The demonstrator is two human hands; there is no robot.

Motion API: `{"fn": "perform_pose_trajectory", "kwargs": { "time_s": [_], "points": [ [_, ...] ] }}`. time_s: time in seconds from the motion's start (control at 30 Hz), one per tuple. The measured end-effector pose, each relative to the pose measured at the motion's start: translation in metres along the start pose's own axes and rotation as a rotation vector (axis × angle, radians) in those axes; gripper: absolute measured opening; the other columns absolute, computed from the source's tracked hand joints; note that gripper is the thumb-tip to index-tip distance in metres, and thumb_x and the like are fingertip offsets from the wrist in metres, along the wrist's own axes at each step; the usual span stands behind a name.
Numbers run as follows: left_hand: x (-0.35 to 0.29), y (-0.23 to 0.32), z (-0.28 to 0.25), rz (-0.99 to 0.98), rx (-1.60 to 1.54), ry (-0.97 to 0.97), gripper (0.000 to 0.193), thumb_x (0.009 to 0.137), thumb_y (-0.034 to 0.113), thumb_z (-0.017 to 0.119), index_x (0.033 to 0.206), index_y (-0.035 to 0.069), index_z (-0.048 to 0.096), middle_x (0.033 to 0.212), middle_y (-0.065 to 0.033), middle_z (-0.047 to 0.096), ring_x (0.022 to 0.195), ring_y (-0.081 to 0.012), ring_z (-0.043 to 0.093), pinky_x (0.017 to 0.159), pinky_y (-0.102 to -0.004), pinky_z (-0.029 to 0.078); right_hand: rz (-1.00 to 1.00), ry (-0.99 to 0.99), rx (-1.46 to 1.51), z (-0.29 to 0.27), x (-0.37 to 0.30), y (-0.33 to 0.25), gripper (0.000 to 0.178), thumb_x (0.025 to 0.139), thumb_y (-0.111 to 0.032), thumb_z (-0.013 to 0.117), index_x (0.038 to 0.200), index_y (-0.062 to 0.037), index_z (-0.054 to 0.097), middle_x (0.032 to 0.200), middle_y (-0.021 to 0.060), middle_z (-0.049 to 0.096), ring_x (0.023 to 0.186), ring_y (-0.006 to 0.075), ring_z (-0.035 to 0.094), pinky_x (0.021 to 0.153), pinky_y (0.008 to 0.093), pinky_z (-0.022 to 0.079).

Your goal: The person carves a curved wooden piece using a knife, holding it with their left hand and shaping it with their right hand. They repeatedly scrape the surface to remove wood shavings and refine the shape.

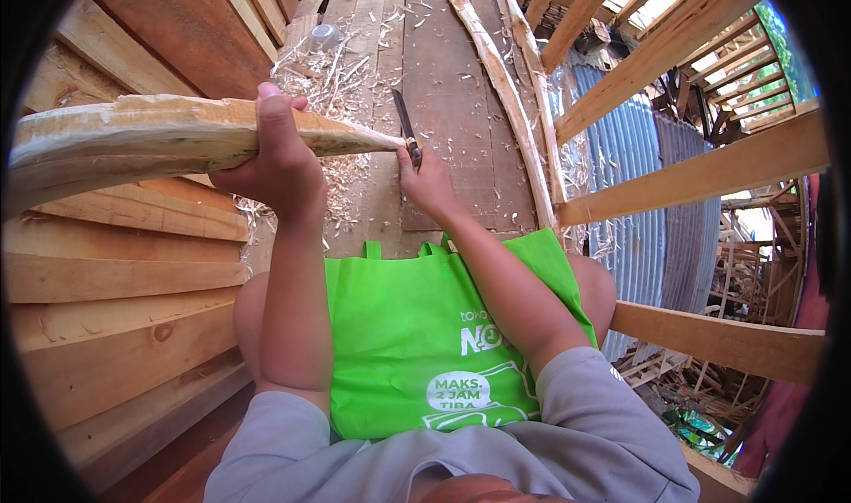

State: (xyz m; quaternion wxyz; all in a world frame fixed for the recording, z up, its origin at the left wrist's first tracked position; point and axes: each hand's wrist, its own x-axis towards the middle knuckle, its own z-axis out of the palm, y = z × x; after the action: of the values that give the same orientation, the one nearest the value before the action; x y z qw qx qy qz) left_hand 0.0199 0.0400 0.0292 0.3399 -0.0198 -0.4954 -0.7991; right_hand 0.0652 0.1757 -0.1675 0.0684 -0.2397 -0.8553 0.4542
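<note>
A long, thick piece of pale wood [142, 135] comes in from the left edge and tapers to a narrow tip in front of me. My left hand [282, 153] is closed around it, thumb on top, partway along the taper. In my right hand [427, 177] is a knife [403, 117] with a dark blade pointing away from me. The blade's base is at the wood's narrow tip, by my right fingers; whether the edge is cutting in cannot be made out. A bright green bag [399, 335] with white print lies across my lap.
Wood shavings [332, 86] litter the plank floor [456, 148], around a clear rounded container [324, 38]. Stacked boards [124, 281] form the left side. Long peeled poles [505, 86] lie to the right, beside a slatted railing [691, 184] and corrugated metal sheets [620, 193].
</note>
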Motion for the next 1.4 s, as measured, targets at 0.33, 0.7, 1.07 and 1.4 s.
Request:
{"fn": "perform_pose_trajectory", "kwargs": {
  "time_s": [0.33, 0.7, 1.07, 1.4],
  "points": [
    [0.000, -0.001, 0.002, -0.024, 0.004, 0.009, 0.041, 0.079, 0.005, 0.072, 0.105, -0.013, 0.045, 0.085, -0.0161, 0.062, 0.065, -0.0214, 0.068, 0.061, -0.0310, 0.059, 0.019, 0.113, 0.005, 0.007, 0.021, 0.018, 0.054, 0.100, -0.047, 0.046, 0.093, 0.0022, 0.066, 0.075, 0.0257, 0.064, 0.073, 0.0441, 0.063, 0.068, 0.0503, 0.047],
    [0.002, -0.002, 0.000, 0.011, -0.006, -0.014, 0.039, 0.080, 0.005, 0.071, 0.104, -0.012, 0.046, 0.083, -0.0156, 0.063, 0.063, -0.0203, 0.068, 0.061, -0.0299, 0.059, -0.018, 0.095, 0.008, 0.004, 0.018, 0.010, 0.059, 0.100, -0.050, 0.045, 0.090, 0.0041, 0.067, 0.069, 0.0262, 0.061, 0.067, 0.0418, 0.061, 0.066, 0.0493, 0.045],
    [0.000, -0.001, 0.000, 0.029, -0.010, 0.000, 0.040, 0.080, 0.004, 0.071, 0.106, -0.013, 0.046, 0.083, -0.0151, 0.064, 0.064, -0.0193, 0.068, 0.062, -0.0298, 0.058, 0.578, -0.305, 0.594, -0.002, 0.022, -0.008, 0.054, 0.100, -0.058, 0.039, 0.069, -0.0142, 0.037, 0.053, -0.0041, 0.026, 0.038, 0.0104, 0.021, 0.036, 0.0295, 0.015],
    [0.001, -0.004, -0.003, -0.031, -0.005, -0.053, 0.041, 0.082, 0.005, 0.071, 0.107, -0.015, 0.046, 0.085, -0.0160, 0.064, 0.064, -0.0187, 0.067, 0.062, -0.0301, 0.057, 0.762, -0.210, 1.361, -0.025, 0.038, 0.020, 0.054, 0.100, -0.063, 0.030, 0.071, -0.0173, 0.032, 0.052, -0.0053, 0.020, 0.041, 0.0098, 0.016, 0.038, 0.0280, 0.014]
  ]
}}
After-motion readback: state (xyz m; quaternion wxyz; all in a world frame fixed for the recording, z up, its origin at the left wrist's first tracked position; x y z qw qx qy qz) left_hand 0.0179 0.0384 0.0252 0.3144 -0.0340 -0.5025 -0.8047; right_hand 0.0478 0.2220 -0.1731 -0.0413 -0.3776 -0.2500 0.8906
